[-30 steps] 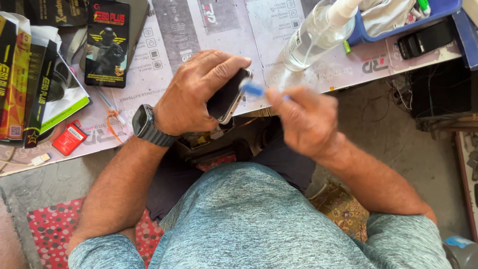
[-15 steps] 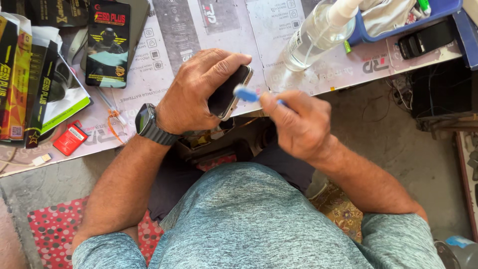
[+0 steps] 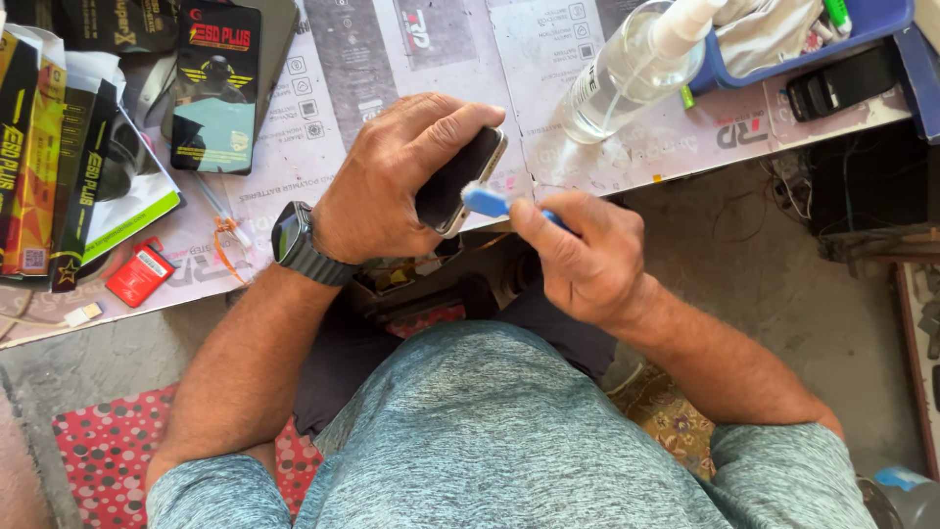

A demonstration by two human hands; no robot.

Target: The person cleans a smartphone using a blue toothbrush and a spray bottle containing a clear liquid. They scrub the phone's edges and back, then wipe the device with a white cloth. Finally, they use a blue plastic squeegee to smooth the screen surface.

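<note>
My left hand [image 3: 397, 176] grips a dark smartphone [image 3: 460, 181] with a light metal frame, held above the table's front edge. A dark smartwatch [image 3: 294, 240] is on that wrist. My right hand [image 3: 578, 255] holds a small blue brush-like tool [image 3: 490, 203], its blue and white head touching the phone's lower edge. The rest of the tool is hidden in my fingers.
A clear spray bottle [image 3: 627, 69] lies on the table's printed mat [image 3: 411, 49]. A blue tray [image 3: 813, 39] and a black device [image 3: 842, 78] are at the far right. Boxes and packets [image 3: 59, 147], a black packet [image 3: 215, 88] and a small red item [image 3: 140, 274] lie left.
My right hand has moved left with the blue tool, bringing its head from just right of the phone onto the phone's edge. My left hand keeps its grip.
</note>
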